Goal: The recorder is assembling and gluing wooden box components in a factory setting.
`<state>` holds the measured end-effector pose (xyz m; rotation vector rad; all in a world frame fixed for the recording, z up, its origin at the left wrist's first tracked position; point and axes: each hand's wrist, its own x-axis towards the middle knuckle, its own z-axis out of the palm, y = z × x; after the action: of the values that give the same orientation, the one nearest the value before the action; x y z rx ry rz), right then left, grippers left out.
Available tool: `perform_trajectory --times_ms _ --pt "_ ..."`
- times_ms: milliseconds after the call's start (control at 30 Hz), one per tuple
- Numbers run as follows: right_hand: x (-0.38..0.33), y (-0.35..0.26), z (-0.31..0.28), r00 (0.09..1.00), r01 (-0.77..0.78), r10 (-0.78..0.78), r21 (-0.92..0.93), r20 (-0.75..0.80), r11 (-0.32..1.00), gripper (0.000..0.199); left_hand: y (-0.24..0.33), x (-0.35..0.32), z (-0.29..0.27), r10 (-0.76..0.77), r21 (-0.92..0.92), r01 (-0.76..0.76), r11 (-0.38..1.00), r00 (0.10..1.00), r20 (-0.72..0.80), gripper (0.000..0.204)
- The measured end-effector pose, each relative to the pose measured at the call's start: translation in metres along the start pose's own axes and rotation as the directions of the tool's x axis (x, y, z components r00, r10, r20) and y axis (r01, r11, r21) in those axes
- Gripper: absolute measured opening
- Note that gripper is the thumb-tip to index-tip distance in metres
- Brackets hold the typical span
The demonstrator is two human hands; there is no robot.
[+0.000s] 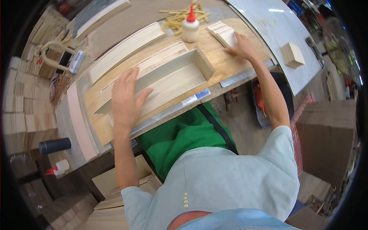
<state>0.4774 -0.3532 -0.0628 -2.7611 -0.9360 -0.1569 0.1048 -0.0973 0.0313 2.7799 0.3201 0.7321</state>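
A shallow open box of pale wood [180, 73] lies on the workbench [230, 63] in front of me. My left hand [125, 97] rests flat on the box's left end, fingers spread, pressing it down. My right hand [241, 46] reaches to the far right of the bench and lies on a small stack of thin wooden pieces [222, 32], fingers over the top piece. A glue bottle with a red nozzle [190, 26] stands just behind the box.
Long pale boards [124, 50] lie behind the box. A white sheet [276, 34] with a stack of small wood squares [293, 55] sits to the right. Stacks of wood blocks [23, 107], a second glue bottle [58, 168] and a dark cylinder [55, 145] lie at the left.
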Motion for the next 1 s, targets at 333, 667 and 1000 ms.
perform_trajectory --times_ms 333,667,1000 --pt "-0.046 -0.029 -0.066 0.981 -0.118 0.191 0.732 -0.017 0.671 0.091 0.064 -0.002 0.019 0.055 -0.277 -0.086 0.957 0.992 -0.116 0.061" --pt "-0.138 -0.194 -0.097 0.938 -0.052 -0.340 0.997 0.067 0.051 0.080 0.098 0.001 0.047 -0.160 -0.479 -0.002 0.878 0.941 -0.297 0.057" --pt "-0.080 -0.142 -0.070 0.963 0.246 -0.247 0.714 -0.105 0.655 0.035 -0.037 -0.137 -0.071 -0.719 -0.475 0.542 0.693 0.465 -0.517 0.024"
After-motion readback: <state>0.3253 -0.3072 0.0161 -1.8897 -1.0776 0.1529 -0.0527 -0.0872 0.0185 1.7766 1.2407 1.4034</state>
